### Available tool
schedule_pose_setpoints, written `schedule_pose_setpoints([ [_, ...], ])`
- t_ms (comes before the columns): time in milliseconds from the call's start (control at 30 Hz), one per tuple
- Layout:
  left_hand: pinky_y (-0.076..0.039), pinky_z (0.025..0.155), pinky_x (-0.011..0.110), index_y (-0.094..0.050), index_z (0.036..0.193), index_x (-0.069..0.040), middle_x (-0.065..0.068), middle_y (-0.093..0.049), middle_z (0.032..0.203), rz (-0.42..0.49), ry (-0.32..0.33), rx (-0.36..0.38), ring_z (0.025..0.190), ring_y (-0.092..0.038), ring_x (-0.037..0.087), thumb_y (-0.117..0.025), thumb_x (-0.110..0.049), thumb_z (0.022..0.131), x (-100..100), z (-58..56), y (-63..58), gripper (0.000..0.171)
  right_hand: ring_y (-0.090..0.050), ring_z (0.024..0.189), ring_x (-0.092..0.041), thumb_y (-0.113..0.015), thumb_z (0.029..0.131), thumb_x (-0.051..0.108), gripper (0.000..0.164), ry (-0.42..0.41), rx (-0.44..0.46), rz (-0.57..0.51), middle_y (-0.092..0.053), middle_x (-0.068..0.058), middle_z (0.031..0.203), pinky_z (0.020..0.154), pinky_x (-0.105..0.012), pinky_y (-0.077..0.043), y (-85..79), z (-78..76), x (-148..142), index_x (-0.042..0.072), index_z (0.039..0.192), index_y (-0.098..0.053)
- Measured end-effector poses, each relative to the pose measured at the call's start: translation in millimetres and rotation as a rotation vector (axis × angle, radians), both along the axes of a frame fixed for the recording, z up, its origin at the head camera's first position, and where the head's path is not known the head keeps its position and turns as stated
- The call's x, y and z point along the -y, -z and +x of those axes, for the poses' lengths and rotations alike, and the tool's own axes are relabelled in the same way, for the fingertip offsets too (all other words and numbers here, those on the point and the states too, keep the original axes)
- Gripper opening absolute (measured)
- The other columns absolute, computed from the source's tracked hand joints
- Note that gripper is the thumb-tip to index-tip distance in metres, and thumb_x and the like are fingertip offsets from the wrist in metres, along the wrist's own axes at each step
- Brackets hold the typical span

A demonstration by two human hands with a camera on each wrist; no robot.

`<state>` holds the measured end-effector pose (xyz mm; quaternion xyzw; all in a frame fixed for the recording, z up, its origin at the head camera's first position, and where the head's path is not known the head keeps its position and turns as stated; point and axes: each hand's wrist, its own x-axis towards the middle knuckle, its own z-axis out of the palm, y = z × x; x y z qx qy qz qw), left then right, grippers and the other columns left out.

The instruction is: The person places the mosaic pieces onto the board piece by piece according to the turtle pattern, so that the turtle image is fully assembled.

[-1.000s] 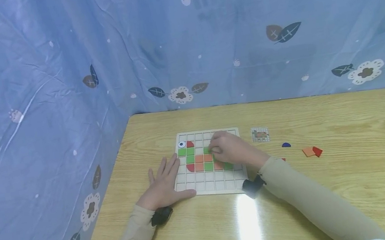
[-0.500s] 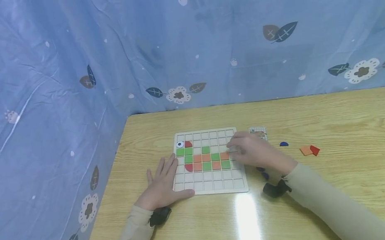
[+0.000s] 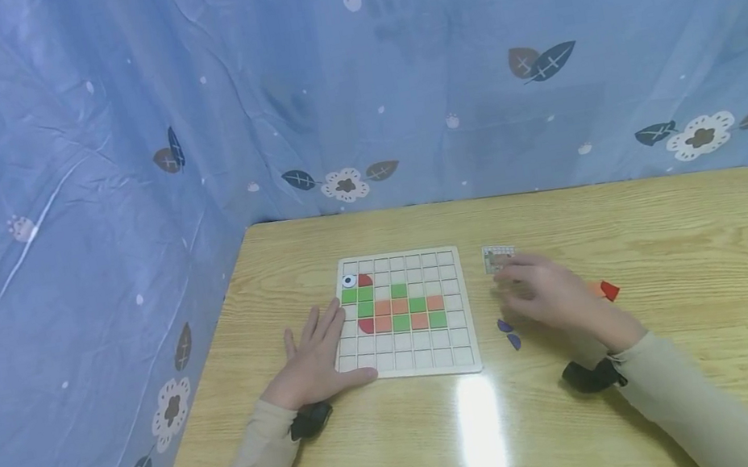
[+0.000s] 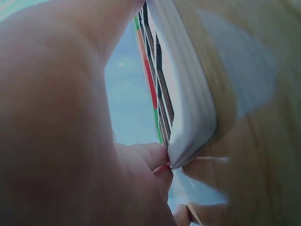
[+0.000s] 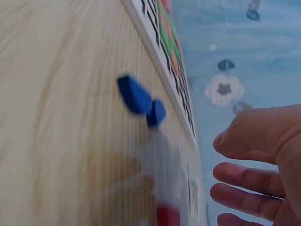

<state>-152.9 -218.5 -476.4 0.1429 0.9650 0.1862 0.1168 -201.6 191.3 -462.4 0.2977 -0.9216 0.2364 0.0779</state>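
Observation:
A white grid board (image 3: 459,337) lies on the table, bearing green, orange and red tiles and an eye tile (image 3: 349,281). My left hand (image 3: 316,363) rests against its left edge, fingers straight and thumb spread along the near side. In the left wrist view, fingertips touch the board's corner (image 4: 193,127). My right hand (image 3: 551,297), blurred, hovers right of the board with loosely bent fingers. The right wrist view shows thumb and fingers apart, nothing between them. Two blue half-round pieces (image 3: 510,333) lie left of and below that hand.
A small printed picture card (image 3: 498,256) lies just beyond the right fingertips. An orange piece (image 3: 596,288) and a red piece (image 3: 610,290) lie behind the right hand, partly covered. Blue patterned cloth (image 3: 452,74) stands behind the wooden table (image 3: 707,295) and along its left side.
My right hand has left the board and moved right over the table. Tiles at the board's right, including an orange one, are uncovered. The left hand stays in place.

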Motion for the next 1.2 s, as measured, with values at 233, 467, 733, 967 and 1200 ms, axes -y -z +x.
schedule_pose_setpoints([
  [233,0.003,0.114,0.083,-0.019,0.167,-0.008,0.006,-0.008,0.177,0.011,0.004,-0.001,0.161,-0.004,0.045,-0.072,-0.072,0.083,0.8,-0.9,1.0,0.119,-0.070,0.101,-0.035,-0.074,0.087,0.002,0.028,0.067,0.004,-0.007,-0.069,-0.018,0.117,0.083,-0.051,-0.060,2.4,8.6,-33.4,0.000,0.115,-0.075],
  [467,0.003,0.114,0.083,-0.019,0.167,-0.008,0.004,-0.007,0.177,0.005,0.008,-0.008,0.162,-0.003,0.044,-0.071,-0.074,0.083,2.6,-2.0,5.1,0.119,-0.061,0.107,-0.039,-0.078,0.079,0.001,0.031,0.102,-0.061,0.011,-0.065,-0.019,0.116,0.085,-0.056,-0.054,7.5,11.4,-60.1,0.001,0.110,-0.073],
  [733,0.004,0.115,0.082,-0.019,0.168,-0.009,0.004,-0.006,0.177,0.008,0.005,-0.006,0.162,-0.002,0.043,-0.071,-0.075,0.082,2.9,-3.4,6.7,0.120,-0.049,0.094,-0.029,-0.080,0.073,-0.004,0.036,0.096,-0.040,0.051,-0.059,-0.017,0.111,0.073,-0.044,-0.042,8.4,20.3,-83.7,0.004,0.107,-0.069],
  [967,0.003,0.115,0.082,-0.019,0.167,-0.009,0.004,-0.007,0.177,0.006,0.003,-0.011,0.162,-0.003,0.044,-0.071,-0.075,0.082,3.6,-3.4,7.2,0.120,-0.047,0.086,-0.021,-0.078,0.074,-0.006,0.036,0.112,0.020,0.097,-0.060,-0.011,0.102,0.069,-0.036,-0.041,5.3,21.0,-86.5,0.002,0.109,-0.071],
  [1200,0.003,0.114,0.083,-0.020,0.167,-0.008,0.005,-0.008,0.177,0.015,0.001,-0.008,0.161,-0.004,0.045,-0.072,-0.074,0.082,2.9,-2.4,5.0,0.120,-0.045,0.081,-0.018,-0.076,0.075,-0.009,0.034,0.127,0.052,0.102,-0.058,-0.006,0.093,0.067,-0.032,-0.040,4.7,21.1,-88.1,0.002,0.107,-0.072],
])
